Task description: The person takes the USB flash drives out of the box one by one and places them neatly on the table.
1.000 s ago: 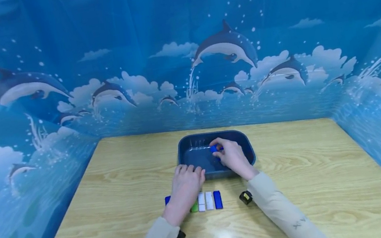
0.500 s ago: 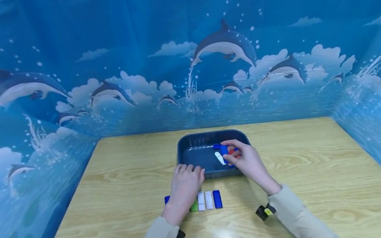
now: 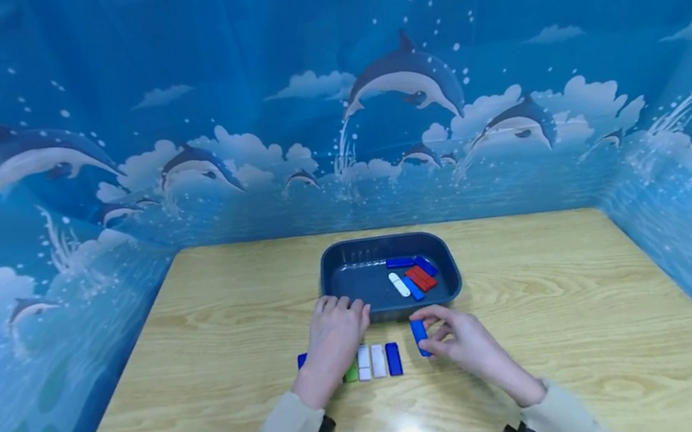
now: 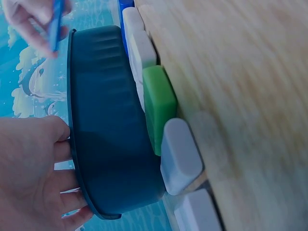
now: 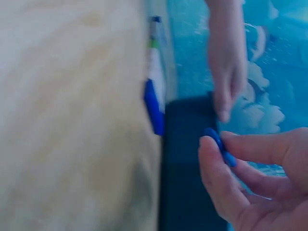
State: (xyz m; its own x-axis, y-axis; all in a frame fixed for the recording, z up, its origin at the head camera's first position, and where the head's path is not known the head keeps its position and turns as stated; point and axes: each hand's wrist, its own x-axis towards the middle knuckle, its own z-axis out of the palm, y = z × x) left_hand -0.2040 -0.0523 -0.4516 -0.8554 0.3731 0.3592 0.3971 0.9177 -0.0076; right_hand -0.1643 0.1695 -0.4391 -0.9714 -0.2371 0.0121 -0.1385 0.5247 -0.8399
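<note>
In the head view, my right hand (image 3: 464, 339) pinches a blue USB stick (image 3: 420, 339) between thumb and fingertips, just in front of the dark blue tray (image 3: 353, 283). The right wrist view shows this blue stick (image 5: 220, 145) edge-on. My left hand (image 3: 335, 331) holds the tray's near rim at its left end, fingers hooked over it. Inside the tray lie a white stick (image 3: 399, 284), red pieces (image 3: 421, 278) and several blue sticks (image 3: 399, 262). A row in front holds a blue stick (image 3: 394, 359), white sticks (image 3: 379, 362) and a green one (image 3: 352, 374).
My left forearm hides part of the row; a blue end (image 3: 302, 359) shows beyond it. White pieces (image 4: 182, 156) beside the green one appear in the left wrist view. The wooden table (image 3: 229, 295) meets a dolphin-print curtain (image 3: 344, 201) behind and at both sides.
My right hand has come out of the tray towards me with a blue USB stick, uncovering the pieces inside. My left hand stays on the rim.
</note>
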